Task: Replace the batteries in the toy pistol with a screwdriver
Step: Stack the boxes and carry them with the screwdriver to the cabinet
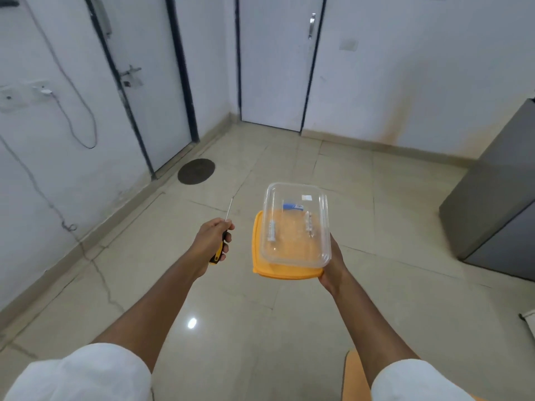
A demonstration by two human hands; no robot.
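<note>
Nearest the camera, two white sleeves (78,371) frame the view, and both bare forearms extend forward over the tiled floor (231,314).

The right hand (333,264) supports a clear plastic container (295,227) from below and at its near right corner. The container sits stacked on its orange lid (260,256). The fingers are mostly hidden under the stack, but the hand clearly carries the load. Inside the container lie two batteries (272,230), one toward the left wall and one toward the right wall, with a blue-and-white item (293,206) at the far end; what it is cannot be determined.

To the left of the container, and apart from it, the left hand (212,237) grips the screwdriver (220,243). The fingers are wrapped around the black-and-yellow handle, and the thin shaft points away from the person, toward the far wall.

Beyond the container, a round dark mat (196,171) lies on the floor to the left, before a door. A second door (275,62) stands directly behind, and a grey cabinet (492,198) stands to the right.

Task status: the toy pistol is not in view, and no tabletop is visible. Judged from this view, tool and replacement batteries are collected and in hand. Opening the battery cover, swapping the cells and refastening the screw all appear outstanding.
</note>
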